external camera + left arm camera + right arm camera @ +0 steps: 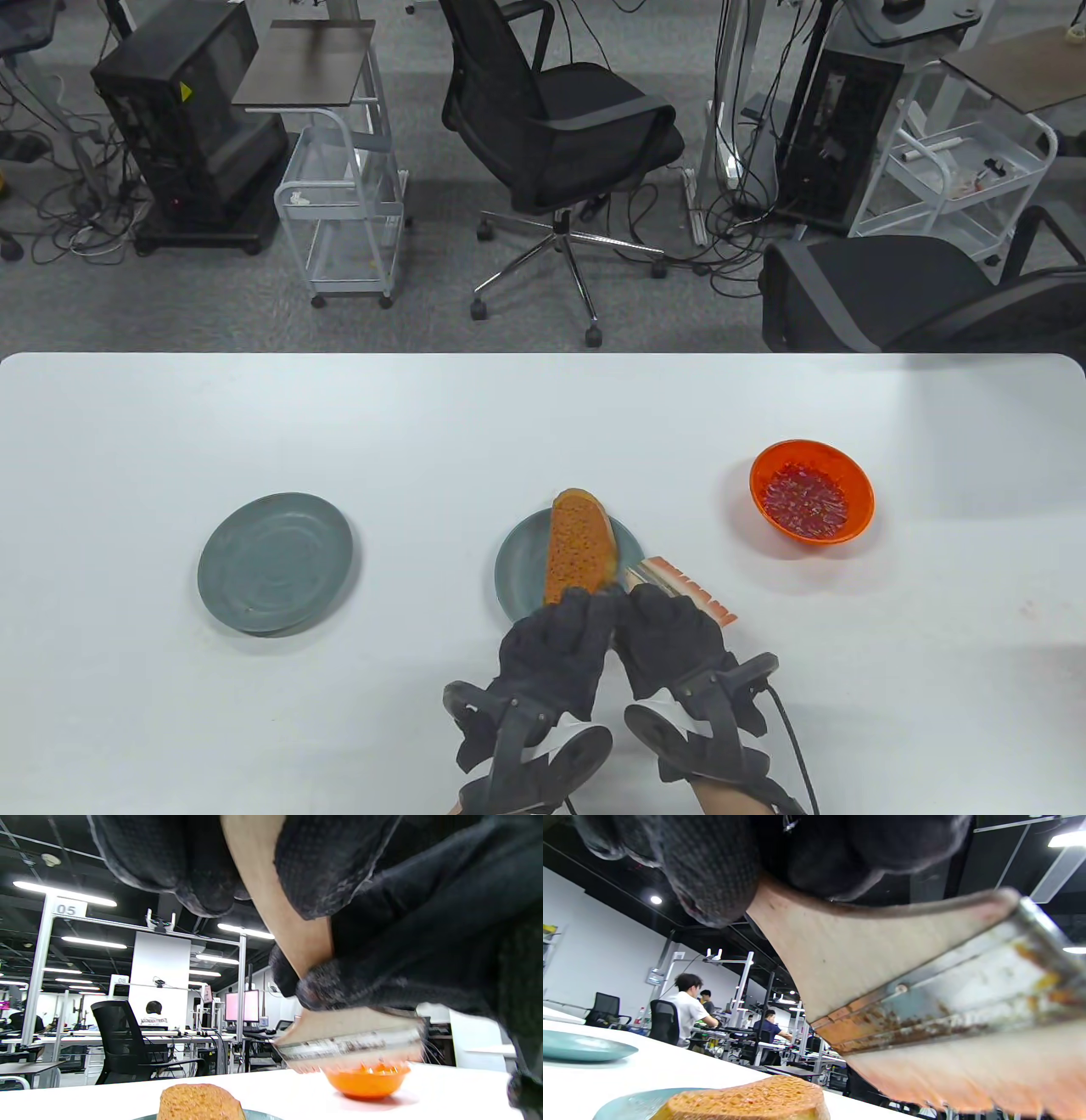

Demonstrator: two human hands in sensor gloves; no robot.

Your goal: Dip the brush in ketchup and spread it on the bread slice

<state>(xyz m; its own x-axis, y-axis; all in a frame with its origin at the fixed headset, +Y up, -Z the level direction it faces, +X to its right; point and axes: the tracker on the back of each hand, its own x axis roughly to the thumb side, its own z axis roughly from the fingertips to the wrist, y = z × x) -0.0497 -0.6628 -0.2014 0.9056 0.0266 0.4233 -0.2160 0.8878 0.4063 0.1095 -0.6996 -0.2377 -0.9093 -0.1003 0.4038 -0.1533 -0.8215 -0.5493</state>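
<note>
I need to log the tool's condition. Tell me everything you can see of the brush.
The brush is wide and flat, with a pale wooden handle, a metal ferrule smeared with orange-red sauce, and pinkish stained bristles. It is held above the table, just right of the bread's plate, bristles pointing away toward the right. The right hand grips its handle; the left hand fingers also close on the handle. It touches neither bread nor bowl.

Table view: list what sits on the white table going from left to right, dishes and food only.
Empty grey plate → grey plate carrying the bread slice → orange bowl of ketchup. The brush overlaps the middle plate's right edge, so it is left out.
</note>
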